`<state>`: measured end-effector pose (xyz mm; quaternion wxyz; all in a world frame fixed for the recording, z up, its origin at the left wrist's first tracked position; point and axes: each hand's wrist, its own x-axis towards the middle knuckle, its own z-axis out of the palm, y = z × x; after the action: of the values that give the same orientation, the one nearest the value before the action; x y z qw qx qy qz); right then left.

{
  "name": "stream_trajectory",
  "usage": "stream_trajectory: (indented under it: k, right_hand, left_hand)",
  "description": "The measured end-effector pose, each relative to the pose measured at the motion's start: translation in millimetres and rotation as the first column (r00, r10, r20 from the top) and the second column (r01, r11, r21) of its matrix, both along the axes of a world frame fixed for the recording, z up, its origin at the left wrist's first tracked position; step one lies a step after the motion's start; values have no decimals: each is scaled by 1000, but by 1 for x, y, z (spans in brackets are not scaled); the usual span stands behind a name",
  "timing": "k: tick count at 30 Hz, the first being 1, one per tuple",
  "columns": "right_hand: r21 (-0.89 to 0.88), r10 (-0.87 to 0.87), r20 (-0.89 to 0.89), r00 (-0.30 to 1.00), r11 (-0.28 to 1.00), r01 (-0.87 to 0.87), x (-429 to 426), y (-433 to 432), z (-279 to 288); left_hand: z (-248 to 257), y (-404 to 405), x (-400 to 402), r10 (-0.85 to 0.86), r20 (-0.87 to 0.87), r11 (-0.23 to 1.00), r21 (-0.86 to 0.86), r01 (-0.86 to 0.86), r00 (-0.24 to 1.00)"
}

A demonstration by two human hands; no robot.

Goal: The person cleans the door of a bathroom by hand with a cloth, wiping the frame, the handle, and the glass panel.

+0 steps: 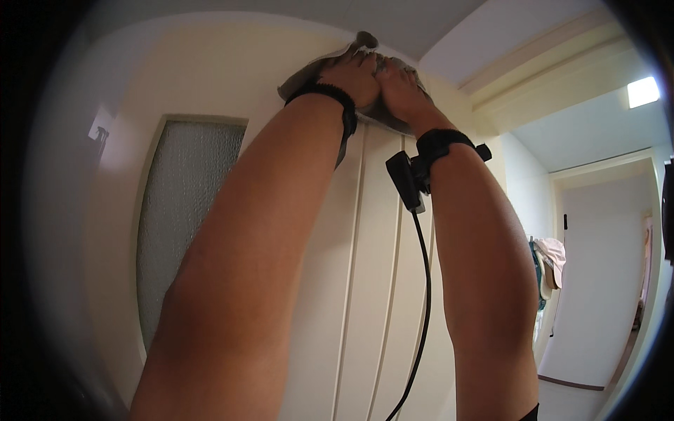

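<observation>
Both my arms reach up to a grey-brown cloth (301, 79) that lies against the top of a cream panelled surface, just under the ceiling. My left hand (354, 79) and my right hand (403, 92) meet side by side on the cloth, gripping or pressing it in bunched folds. Some fingertips are lost in its creases. A black strap (337, 93) circles my left wrist. Around the right wrist is another black strap (445, 141), bearing a small black device (404, 179) with a cable.
The black cable (425, 294) hangs down between my arms. Vertical grooves run down the cream panel (368, 263). At left is a textured glass pane (184, 173). To the right, caps (550, 260) hang beside a doorway with a white door (595, 284); a bright light (643, 92) shines above.
</observation>
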<state>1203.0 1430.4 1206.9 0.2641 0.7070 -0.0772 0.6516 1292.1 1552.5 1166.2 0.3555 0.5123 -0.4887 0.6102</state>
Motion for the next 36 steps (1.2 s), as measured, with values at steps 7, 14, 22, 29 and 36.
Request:
stream_trajectory:
  k: [7, 14, 22, 29, 36]
  right_hand:
    - [-78, 31, 36, 999, 997, -29, -11, -3, 12]
    - [-355, -265, 26, 964, 899, 257, -21, -5, 20]
    - [-553, -161, 120, 980, 809, 201, -12, -24, 20]
    - [-261, -7, -4, 1000, 965, 6, -25, -10, -9]
    - [-241, -53, -74, 996, 970, 34, -20, -5, -37]
  left_hand:
    - [17, -8, -6, -50, -13, 999, -23, 49, 999]
    - [23, -10, -8, -82, -57, 995, 58, 85, 995]
    - [28, -22, 3, 69, 118, 998, -7, -69, 991]
    - [19, -27, 2, 91, 66, 995, -41, -88, 994]
    - [-12, -26, 11, 63, 13, 996, -65, -62, 998]
